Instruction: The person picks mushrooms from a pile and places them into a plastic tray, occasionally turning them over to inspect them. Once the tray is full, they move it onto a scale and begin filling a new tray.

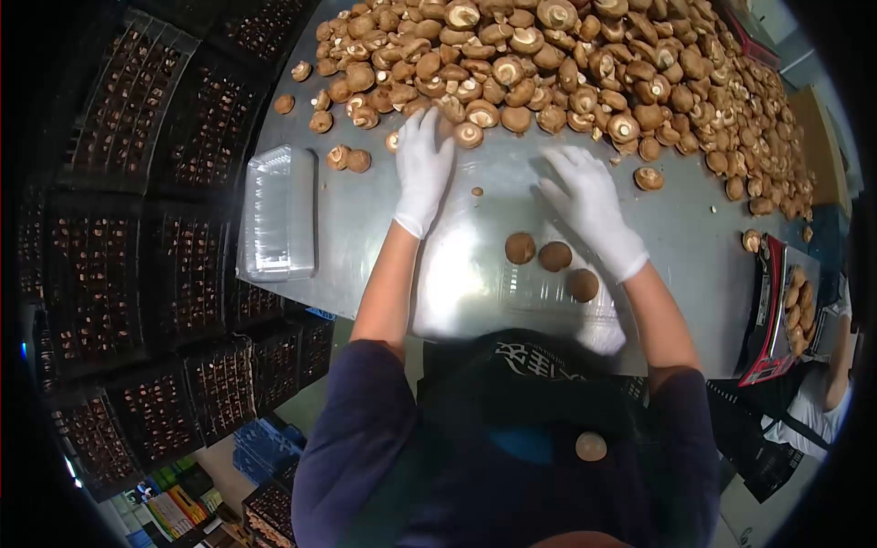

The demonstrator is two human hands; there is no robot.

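My left hand [423,173], in a white glove, is at the near edge of a big heap of brown shiitake mushrooms [512,68]. Its thumb and fingers close around a blurred mushroom [445,129]. To the right, my white-gloved right hand [585,203] hovers over the metal table with fingers stretched apart and slightly smeared; nothing shows in it. Below it, three mushrooms lie cap up: one brown cap [520,247], a second cap [554,257] and a third cap [582,285]. They appear to be in a clear plastic tray [525,306], whose outline is faint against the glare.
Empty clear plastic trays [280,215] sit at the table's left edge. Black crates [187,265] of mushrooms are stacked on the left. A red-edged box [766,361] and a bag of mushrooms [800,306] are at the right, near another person's arm [838,361].
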